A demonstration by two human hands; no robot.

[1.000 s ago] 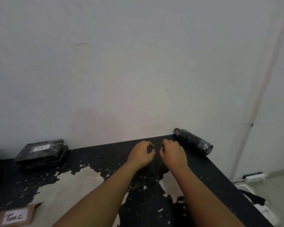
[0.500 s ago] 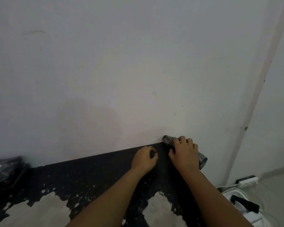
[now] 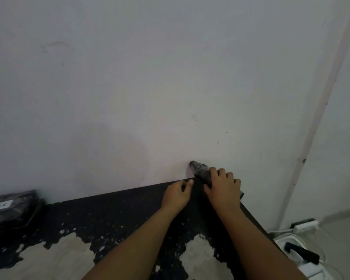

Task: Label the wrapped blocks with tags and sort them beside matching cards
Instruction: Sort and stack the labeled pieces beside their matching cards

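A dark, shiny wrapped block (image 3: 199, 168) lies at the table's far right corner, against the wall. My right hand (image 3: 223, 188) covers most of it, with the fingers curled over its top and the thumb at its near side. Only the block's left end and a bit of its right end show. Just to the left, my left hand (image 3: 177, 196) rests on the black table (image 3: 119, 211) with fingers curled and thumb against the forefinger. Nothing shows between its fingers. At the far left lies a stack of dark wrapped blocks (image 3: 18, 214), the top one bearing a white tag (image 3: 0, 205).
The pale wall stands right behind the table. Large patches of the black tabletop have peeled to bare wood (image 3: 55, 257). The table's right edge drops to the floor, where a power strip (image 3: 305, 226) and a white object with cables (image 3: 295, 251) lie.
My right hand reached from beside the left hand to the wrapped block and closed over it. The view has swung right and up, so the left stack slid toward the frame's edge.
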